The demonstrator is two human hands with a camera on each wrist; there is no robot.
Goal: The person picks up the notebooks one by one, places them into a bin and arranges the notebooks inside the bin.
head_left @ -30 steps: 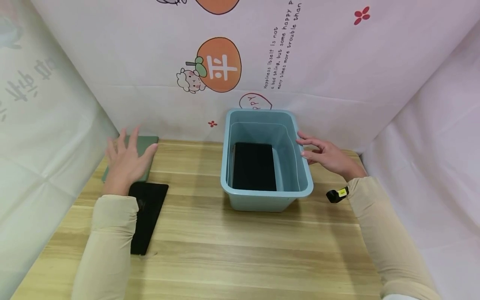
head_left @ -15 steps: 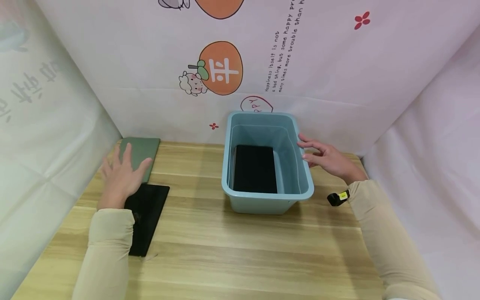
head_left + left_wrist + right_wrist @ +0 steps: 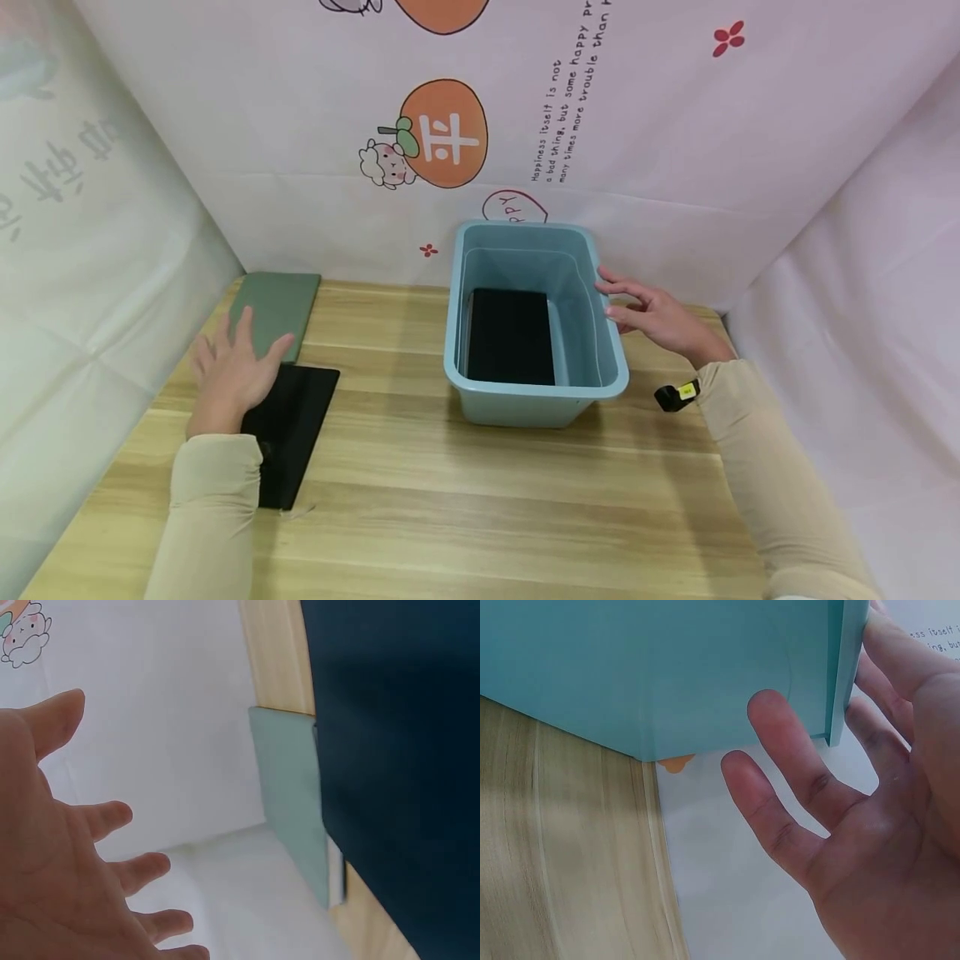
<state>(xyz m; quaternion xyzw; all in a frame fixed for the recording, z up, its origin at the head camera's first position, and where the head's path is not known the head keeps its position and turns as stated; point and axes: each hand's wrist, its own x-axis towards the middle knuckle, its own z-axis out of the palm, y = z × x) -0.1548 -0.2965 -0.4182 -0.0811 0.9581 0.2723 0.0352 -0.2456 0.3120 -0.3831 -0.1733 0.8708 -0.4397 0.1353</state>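
Note:
My left hand (image 3: 234,379) hovers with spread fingers over a flat black notebook-like rectangle (image 3: 303,417) and the near end of a green-covered book (image 3: 279,308). Nothing is in that hand. In the left wrist view, pale page edges show along the side of the green book (image 3: 289,795), and the black rectangle (image 3: 397,750) fills the right side. My right hand (image 3: 656,317) has its fingertips at the right rim of a light blue plastic bin (image 3: 525,389). Seen from the right wrist, two fingers stretch out beside the bin wall (image 3: 667,675). A black rectangular thing (image 3: 510,337) lies inside the bin.
A wood-grain table (image 3: 465,508) carries everything. Behind it hangs a white printed cloth (image 3: 300,200), with more white cloth at both sides. By the right sleeve is a small black item with a yellow label (image 3: 677,395).
My left hand has drawn back toward the near left, off the far part of the green book, uncovering more of it. The right hand and the bin keep their places.

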